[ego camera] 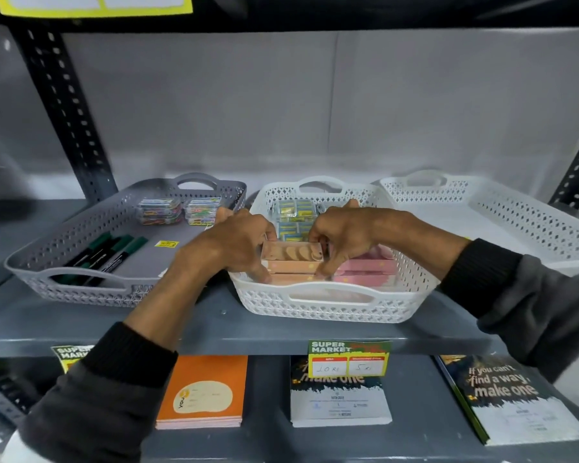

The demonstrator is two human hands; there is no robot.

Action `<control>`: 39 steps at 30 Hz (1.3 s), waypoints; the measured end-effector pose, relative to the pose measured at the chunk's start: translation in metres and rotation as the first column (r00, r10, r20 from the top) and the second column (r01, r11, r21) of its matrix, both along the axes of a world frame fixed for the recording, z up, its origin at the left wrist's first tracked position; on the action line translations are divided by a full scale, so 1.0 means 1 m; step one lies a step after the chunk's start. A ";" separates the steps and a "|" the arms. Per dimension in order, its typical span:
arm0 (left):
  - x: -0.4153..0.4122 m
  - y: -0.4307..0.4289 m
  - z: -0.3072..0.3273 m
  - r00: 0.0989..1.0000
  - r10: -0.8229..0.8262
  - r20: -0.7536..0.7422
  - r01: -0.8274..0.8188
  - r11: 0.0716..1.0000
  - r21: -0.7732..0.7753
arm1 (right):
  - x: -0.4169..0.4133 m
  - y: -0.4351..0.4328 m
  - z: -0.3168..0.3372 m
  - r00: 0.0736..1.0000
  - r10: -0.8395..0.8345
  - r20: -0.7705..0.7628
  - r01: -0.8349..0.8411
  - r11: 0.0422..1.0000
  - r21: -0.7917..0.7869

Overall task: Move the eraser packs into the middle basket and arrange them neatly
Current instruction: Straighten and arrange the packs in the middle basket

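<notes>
The middle basket (331, 304) is white and perforated, on the grey shelf. Inside it, at the front left, lies a stack of peach eraser packs (293, 259). My left hand (238, 243) grips the stack's left end and my right hand (341, 235) grips its right end. Pink eraser packs (368, 269) lie beside them at the front right of the basket. Small blue-and-yellow packs (296, 208) fill the back of the same basket, partly hidden by my hands.
A grey basket (81, 262) on the left holds green markers (111, 252) and clip boxes (178, 210). A large white basket (515, 215) stands on the right. A price tag (348, 359) hangs on the shelf edge. Notebooks (203, 392) lie on the lower shelf.
</notes>
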State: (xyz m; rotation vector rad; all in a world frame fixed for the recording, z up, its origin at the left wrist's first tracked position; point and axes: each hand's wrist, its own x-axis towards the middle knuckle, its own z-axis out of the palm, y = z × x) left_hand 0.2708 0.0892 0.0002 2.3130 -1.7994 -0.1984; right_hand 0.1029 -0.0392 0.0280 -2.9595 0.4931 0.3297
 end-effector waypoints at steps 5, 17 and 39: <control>-0.015 0.005 0.011 0.989 0.011 0.144 -0.009 1.000 -0.011 | -0.014 0.002 0.010 0.996 -0.045 0.076 0.045 0.999 0.007; -0.077 -0.033 0.025 0.943 -0.259 0.207 0.276 0.959 -0.059 | -0.081 -0.030 0.026 0.971 -0.218 -0.095 0.197 0.960 -0.197; -0.094 -0.040 0.006 0.970 -0.180 0.162 0.191 0.980 -0.056 | -0.098 -0.040 0.019 0.976 -0.179 0.125 0.176 0.984 0.030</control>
